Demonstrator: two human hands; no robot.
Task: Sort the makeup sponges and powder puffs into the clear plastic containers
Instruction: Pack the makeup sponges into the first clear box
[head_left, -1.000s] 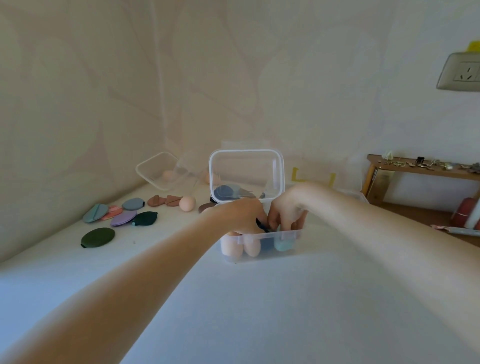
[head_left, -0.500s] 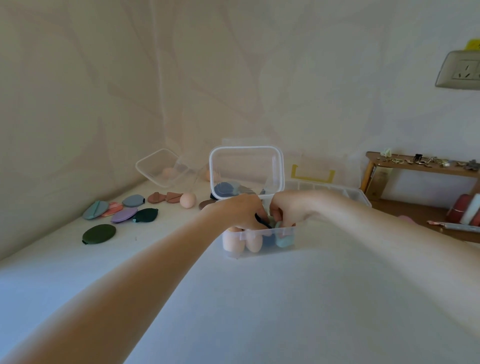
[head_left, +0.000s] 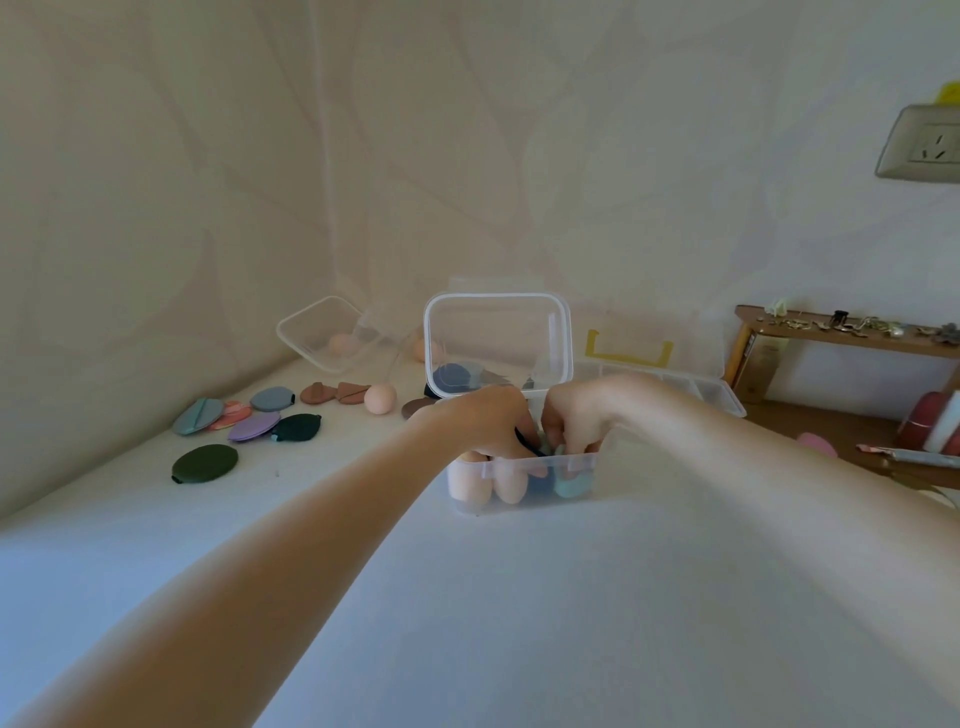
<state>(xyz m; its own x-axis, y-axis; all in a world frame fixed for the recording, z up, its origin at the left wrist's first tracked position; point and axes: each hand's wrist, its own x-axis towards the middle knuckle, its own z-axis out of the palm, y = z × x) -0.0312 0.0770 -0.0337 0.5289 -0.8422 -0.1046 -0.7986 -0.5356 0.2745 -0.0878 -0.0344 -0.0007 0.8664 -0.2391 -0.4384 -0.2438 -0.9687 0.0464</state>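
A single view is given, taken from a camera worn on the head and directed forward and down along both outstretched forearms. The white table (head_left: 519, 623) is seen at close range across the lower half, strongly curved by the wide-angle lens. The wall corner (head_left: 327, 156) is faced beyond it. No second view is supplied.

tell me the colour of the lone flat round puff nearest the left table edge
Dark green flat round puff, head view.

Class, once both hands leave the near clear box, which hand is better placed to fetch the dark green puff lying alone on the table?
Probably the left hand: the dark green puff lies on its side of the clear box; the right hand would have to cross over.
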